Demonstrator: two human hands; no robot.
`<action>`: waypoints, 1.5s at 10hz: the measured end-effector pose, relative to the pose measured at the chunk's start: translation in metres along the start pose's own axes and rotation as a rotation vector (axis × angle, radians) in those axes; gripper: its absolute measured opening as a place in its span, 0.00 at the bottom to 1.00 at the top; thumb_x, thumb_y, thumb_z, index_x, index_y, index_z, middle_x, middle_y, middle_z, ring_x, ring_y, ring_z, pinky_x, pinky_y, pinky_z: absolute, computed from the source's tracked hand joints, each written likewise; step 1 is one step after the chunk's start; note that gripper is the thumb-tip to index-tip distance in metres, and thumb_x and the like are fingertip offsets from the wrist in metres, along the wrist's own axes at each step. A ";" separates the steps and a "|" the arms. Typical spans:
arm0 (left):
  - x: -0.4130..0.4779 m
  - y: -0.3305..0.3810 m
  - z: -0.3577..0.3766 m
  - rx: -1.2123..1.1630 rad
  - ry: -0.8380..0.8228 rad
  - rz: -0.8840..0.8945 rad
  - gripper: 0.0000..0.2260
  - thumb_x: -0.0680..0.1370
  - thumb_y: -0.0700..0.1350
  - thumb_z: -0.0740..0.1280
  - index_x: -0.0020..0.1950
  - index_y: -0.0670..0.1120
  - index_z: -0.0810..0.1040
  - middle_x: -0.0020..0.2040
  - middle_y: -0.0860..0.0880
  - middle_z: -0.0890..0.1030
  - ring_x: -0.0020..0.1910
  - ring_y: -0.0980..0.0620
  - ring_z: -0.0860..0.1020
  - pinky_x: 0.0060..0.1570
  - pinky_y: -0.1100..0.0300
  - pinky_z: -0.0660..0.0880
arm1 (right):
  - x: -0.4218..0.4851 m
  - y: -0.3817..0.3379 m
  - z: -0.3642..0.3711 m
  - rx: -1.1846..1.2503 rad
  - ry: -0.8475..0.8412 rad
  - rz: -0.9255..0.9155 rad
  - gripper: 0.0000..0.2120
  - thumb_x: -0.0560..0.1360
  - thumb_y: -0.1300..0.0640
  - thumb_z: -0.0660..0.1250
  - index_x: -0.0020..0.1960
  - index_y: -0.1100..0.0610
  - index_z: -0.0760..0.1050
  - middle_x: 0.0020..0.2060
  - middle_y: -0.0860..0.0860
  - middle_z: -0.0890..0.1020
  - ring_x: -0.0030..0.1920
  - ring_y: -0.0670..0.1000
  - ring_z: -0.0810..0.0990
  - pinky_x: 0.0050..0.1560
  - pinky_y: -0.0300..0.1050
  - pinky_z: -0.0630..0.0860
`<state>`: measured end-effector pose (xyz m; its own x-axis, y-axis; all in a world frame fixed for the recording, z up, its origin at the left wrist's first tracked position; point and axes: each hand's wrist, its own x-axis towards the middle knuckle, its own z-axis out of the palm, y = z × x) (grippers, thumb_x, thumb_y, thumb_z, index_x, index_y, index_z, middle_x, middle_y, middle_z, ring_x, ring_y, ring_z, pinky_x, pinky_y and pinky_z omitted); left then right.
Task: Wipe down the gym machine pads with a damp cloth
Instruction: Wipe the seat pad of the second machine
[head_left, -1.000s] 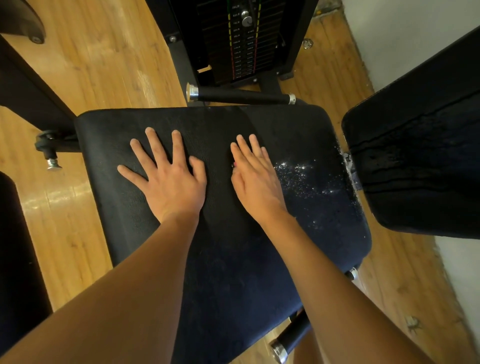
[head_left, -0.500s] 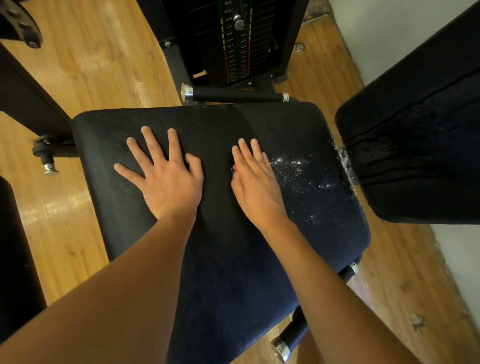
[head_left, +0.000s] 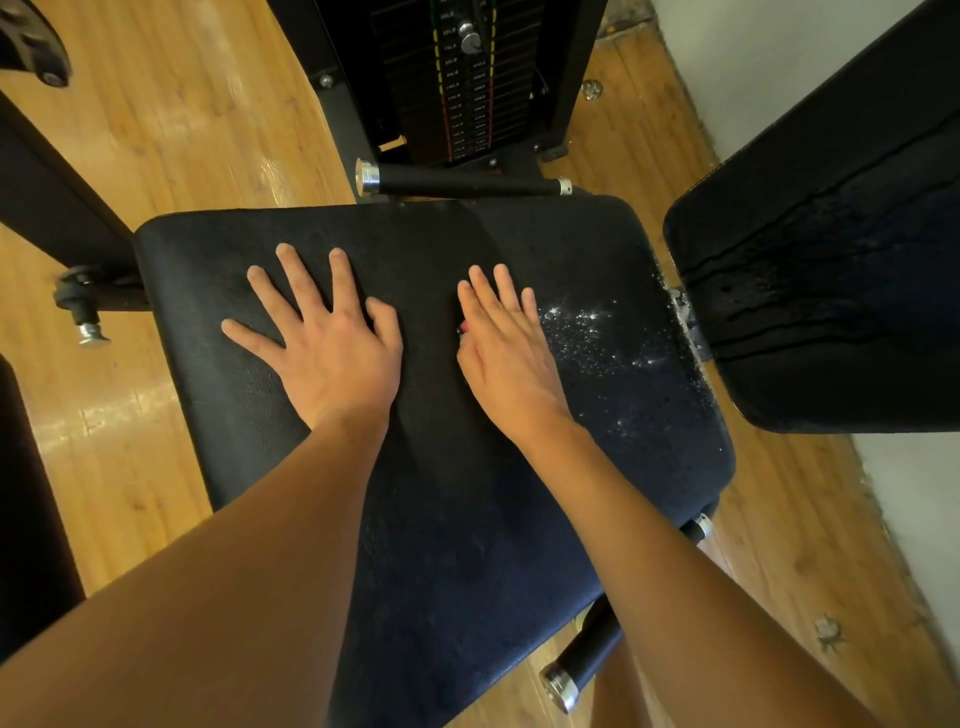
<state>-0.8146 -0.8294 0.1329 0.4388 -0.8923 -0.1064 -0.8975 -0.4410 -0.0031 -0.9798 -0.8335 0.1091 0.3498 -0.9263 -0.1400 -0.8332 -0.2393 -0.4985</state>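
Wooden gym floor (head_left: 171, 130) beneath a black seat pad (head_left: 467, 519), with the weight stack (head_left: 467, 78) beyond it and the back pad (head_left: 831, 260) at right. Left hand (head_left: 332, 358) and right hand (head_left: 506, 358) lie flat on the seat pad, fingers straight, the left spread and the right held together, neither holding anything. A pink speck at the right thumb is too small to identify. No damp cloth is in view. Droplets (head_left: 587, 338) bead just beside the right hand and wet streaks mark the back pad, so both pads appear wetted but probably not wiped off. Against the frame one second earlier, both hands keep their place and pose; only the viewpoint shifts slightly.
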 end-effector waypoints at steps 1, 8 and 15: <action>-0.001 0.000 0.000 0.004 -0.006 -0.002 0.27 0.83 0.56 0.49 0.83 0.53 0.57 0.84 0.42 0.50 0.82 0.35 0.46 0.73 0.24 0.43 | -0.012 0.002 0.001 0.043 0.012 0.002 0.27 0.85 0.56 0.53 0.82 0.59 0.55 0.83 0.53 0.54 0.82 0.52 0.42 0.80 0.47 0.34; 0.000 0.000 0.001 0.013 0.000 -0.001 0.27 0.83 0.56 0.48 0.83 0.53 0.58 0.84 0.42 0.51 0.82 0.35 0.46 0.73 0.24 0.43 | -0.021 0.004 0.005 -0.004 0.038 0.017 0.29 0.82 0.53 0.45 0.81 0.60 0.59 0.82 0.55 0.58 0.82 0.52 0.44 0.81 0.50 0.37; 0.000 0.000 0.001 0.010 0.007 0.000 0.27 0.83 0.56 0.48 0.83 0.53 0.58 0.84 0.42 0.51 0.82 0.35 0.46 0.73 0.24 0.43 | -0.061 0.009 0.008 0.050 0.091 0.091 0.26 0.84 0.58 0.55 0.81 0.63 0.57 0.82 0.57 0.57 0.81 0.53 0.43 0.81 0.53 0.40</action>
<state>-0.8145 -0.8292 0.1324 0.4389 -0.8930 -0.0994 -0.8980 -0.4399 -0.0131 -1.0051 -0.7768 0.1064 0.2315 -0.9666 -0.1099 -0.8366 -0.1401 -0.5296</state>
